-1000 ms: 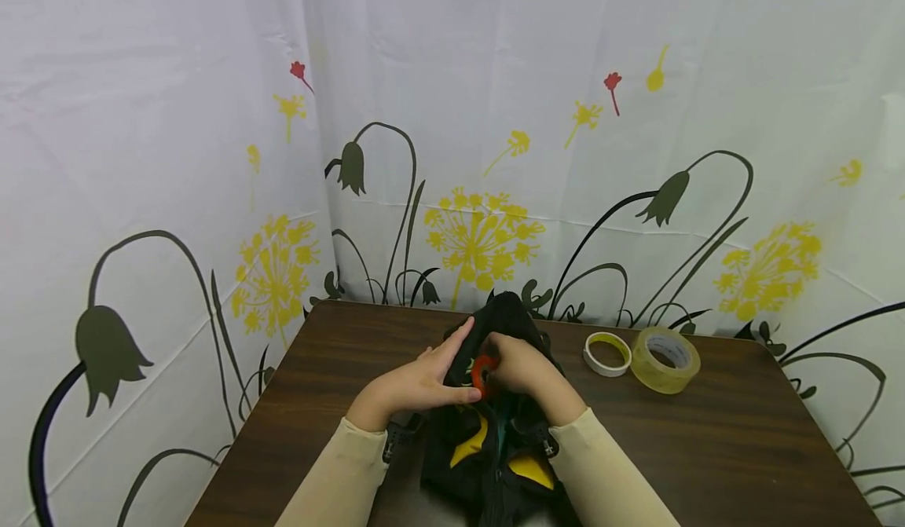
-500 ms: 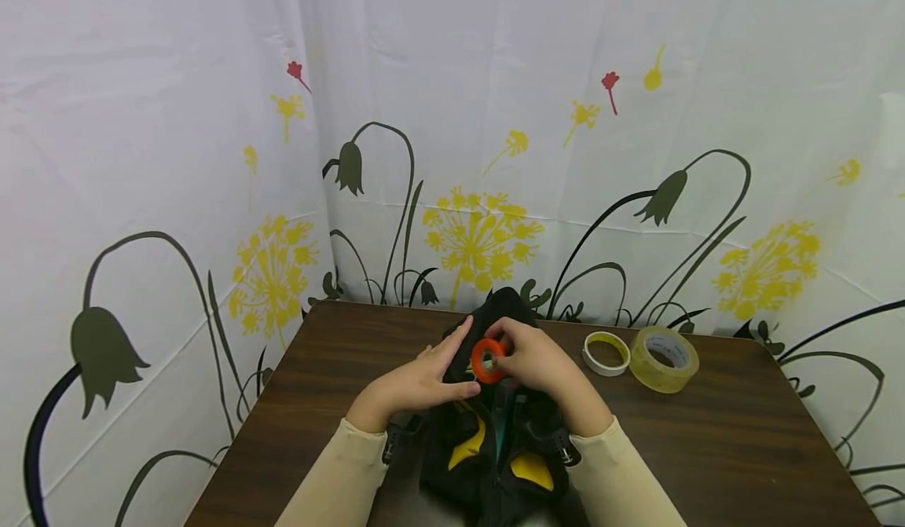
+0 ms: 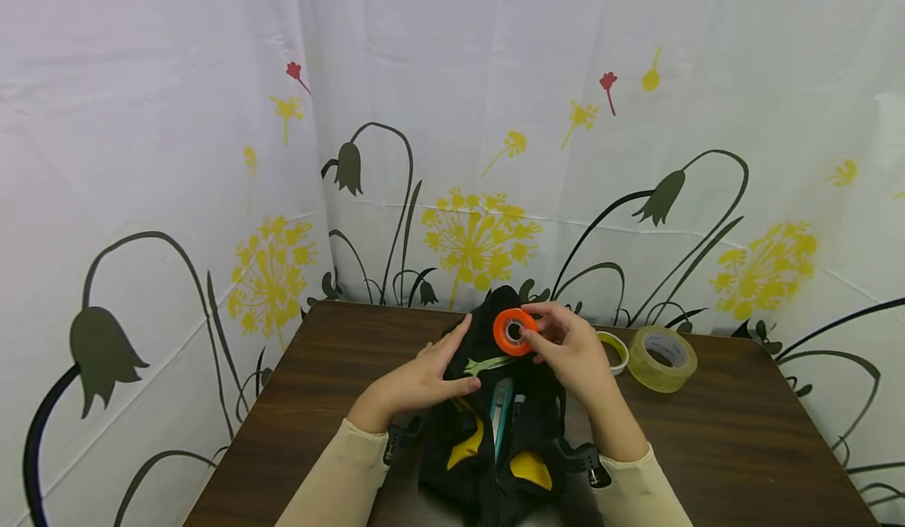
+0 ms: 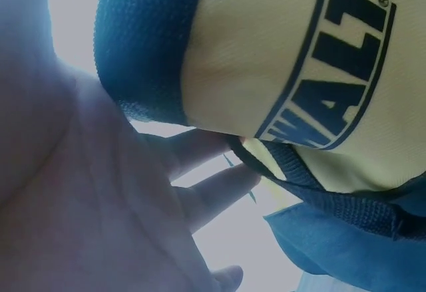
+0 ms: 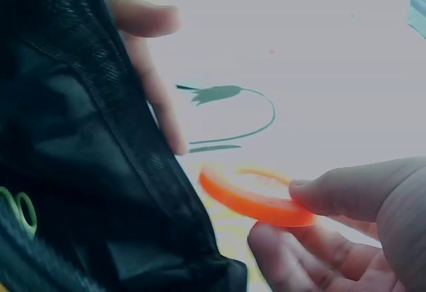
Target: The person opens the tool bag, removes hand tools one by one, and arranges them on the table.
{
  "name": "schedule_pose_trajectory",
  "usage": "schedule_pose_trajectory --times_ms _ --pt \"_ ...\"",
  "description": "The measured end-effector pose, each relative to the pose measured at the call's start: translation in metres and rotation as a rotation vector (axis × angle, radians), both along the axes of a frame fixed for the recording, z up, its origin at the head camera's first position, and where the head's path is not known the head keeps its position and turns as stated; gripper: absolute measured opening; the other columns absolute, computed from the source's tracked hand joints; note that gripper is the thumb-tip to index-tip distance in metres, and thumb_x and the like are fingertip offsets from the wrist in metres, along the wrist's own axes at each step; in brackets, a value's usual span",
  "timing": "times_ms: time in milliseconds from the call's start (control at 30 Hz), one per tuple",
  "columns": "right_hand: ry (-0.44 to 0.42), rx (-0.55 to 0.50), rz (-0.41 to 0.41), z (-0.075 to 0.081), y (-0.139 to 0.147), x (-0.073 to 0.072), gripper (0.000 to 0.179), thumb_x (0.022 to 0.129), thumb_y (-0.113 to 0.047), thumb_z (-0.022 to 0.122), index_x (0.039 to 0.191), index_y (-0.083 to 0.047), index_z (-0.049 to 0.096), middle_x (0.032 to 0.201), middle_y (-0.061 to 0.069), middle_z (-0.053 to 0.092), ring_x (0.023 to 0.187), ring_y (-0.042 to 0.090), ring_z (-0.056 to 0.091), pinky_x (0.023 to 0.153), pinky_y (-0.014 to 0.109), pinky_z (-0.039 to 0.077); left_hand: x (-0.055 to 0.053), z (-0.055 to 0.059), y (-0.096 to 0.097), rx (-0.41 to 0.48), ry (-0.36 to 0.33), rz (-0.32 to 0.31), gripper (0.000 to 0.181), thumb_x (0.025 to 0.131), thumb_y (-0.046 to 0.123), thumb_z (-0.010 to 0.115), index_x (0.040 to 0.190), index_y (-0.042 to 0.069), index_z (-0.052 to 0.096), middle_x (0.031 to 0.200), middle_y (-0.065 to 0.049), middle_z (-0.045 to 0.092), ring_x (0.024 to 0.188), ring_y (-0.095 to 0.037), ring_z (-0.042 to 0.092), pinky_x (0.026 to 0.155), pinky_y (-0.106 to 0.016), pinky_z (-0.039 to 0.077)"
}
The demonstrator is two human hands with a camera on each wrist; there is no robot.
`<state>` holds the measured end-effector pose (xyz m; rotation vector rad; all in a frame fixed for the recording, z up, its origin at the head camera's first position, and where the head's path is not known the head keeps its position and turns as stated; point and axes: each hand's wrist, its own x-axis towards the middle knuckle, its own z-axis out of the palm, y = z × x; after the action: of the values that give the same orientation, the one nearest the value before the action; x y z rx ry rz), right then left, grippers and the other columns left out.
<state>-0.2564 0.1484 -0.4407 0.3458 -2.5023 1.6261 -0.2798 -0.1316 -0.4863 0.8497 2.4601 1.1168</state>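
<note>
Right hand [image 3: 571,348] pinches roll [image 3: 501,331], left hand [image 3: 417,379] straight-fingered against bag [image 3: 522,433] — tapes [image 3: 668,379] out near worktop's far edge [image 3: 396,314], tool [image 3: 501,411] left inside.

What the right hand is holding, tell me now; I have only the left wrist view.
Observer: The right hand pinches an orange ring between its thumb and fingers.
Operator: Now tell me what shows inside the bag.
Observer: A long teal tool shows in its unzipped opening.
Operator: Report what lies on the table, right of the bag.
Observer: In the head view, a clear tape roll lies there beside a narrower white and yellow roll, which the right hand partly hides.
</note>
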Motion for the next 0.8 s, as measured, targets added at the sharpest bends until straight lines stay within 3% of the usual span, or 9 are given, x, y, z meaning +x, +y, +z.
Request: schedule_pose_trajectory --times_ms 100,267,367,500,700,800 --pt "0.017 -0.077 -0.035 0.013 0.006 0.01 0.037 0.093 -0.016 0.075 0.129 -0.017 0.066 0.099 0.014 0.07 0.079 0.031 0.071 0.071 0.038 0.063 0.0 0.0 0.001 0.011 0.012 0.003 0.1 0.092 0.068 0.059 0.162 0.04 -0.007 0.167 0.023 -0.003 0.159 -0.026 0.006 0.125 -0.065 0.002" --pt "0.14 -0.191 -0.129 0.023 0.025 0.02 0.038 0.092 -0.009 0.075 0.13 -0.007 0.067 0.102 0.023 0.07 0.082 0.033 0.07 0.069 0.026 0.061 0.0 0.0 0.001 0.012 0.036 -0.007 0.1 0.092 0.067 0.06 0.163 0.039 -0.006 0.167 0.024 -0.002 0.159 -0.023 0.006 0.126 -0.062 0.001" --pt "0.199 -0.262 -0.211 0.015 0.047 0.021 0.038 0.091 -0.007 0.075 0.128 -0.006 0.068 0.102 0.022 0.07 0.08 0.026 0.07 0.067 0.023 0.059 0.001 -0.001 0.002 0.011 0.043 -0.008 0.1 0.092 0.068 0.059 0.163 0.039 -0.005 0.168 0.023 -0.002 0.159 -0.025 0.006 0.127 -0.061 0.001" --pt "0.209 -0.405 -0.332 -0.001 0.081 0.022 0.041 0.087 -0.001 0.077 0.127 -0.002 0.068 0.098 0.017 0.07 0.078 0.018 0.069 0.067 0.026 0.061 0.002 -0.002 0.003 -0.001 0.043 -0.011 0.1 0.092 0.069 0.058 0.162 0.039 -0.006 0.168 0.022 -0.002 0.159 -0.028 0.006 0.126 -0.063 0.001" --pt "0.194 -0.535 -0.466 -0.011 0.13 0.024 0.046 0.085 0.0 0.079 0.129 0.002 0.065 0.097 0.013 0.068 0.08 0.018 0.068 0.067 0.026 0.061 0.003 -0.003 0.005 -0.014 0.052 0.004 0.099 0.093 0.069 0.057 0.162 0.04 -0.007 0.167 0.024 -0.003 0.159 -0.027 0.006 0.127 -0.061 0.002" --pt "0.228 -0.643 -0.534 -0.011 0.154 0.024 0.048 0.082 0.003 0.08 0.128 0.005 0.065 0.095 0.012 0.066 0.077 0.018 0.068 0.064 0.026 0.06 0.0 0.0 0.005 -0.022 0.059 -0.003 0.099 0.093 0.069 0.056 0.163 0.038 -0.008 0.167 0.023 -0.003 0.159 -0.029 0.006 0.126 -0.062 0.001"
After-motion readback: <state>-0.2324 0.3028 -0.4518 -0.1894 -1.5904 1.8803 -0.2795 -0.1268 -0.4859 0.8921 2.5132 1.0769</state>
